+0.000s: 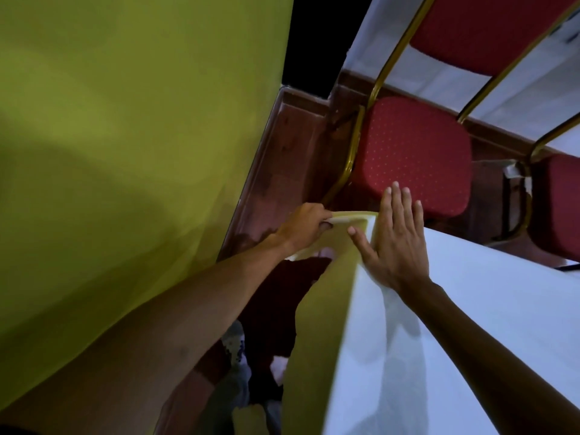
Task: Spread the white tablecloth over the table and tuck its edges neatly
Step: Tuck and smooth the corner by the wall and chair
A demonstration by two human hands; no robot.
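The white tablecloth [470, 309] lies smooth; its draped edge runs from the flat, straight-fingered right hand [394, 238] toward the person. Beside it, the left hand [306, 226] pinches the folded corner.

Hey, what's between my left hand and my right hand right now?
In the head view, a folded edge of the white tablecloth spans the gap: the left hand grips one end, and the right hand lies flat on the other.
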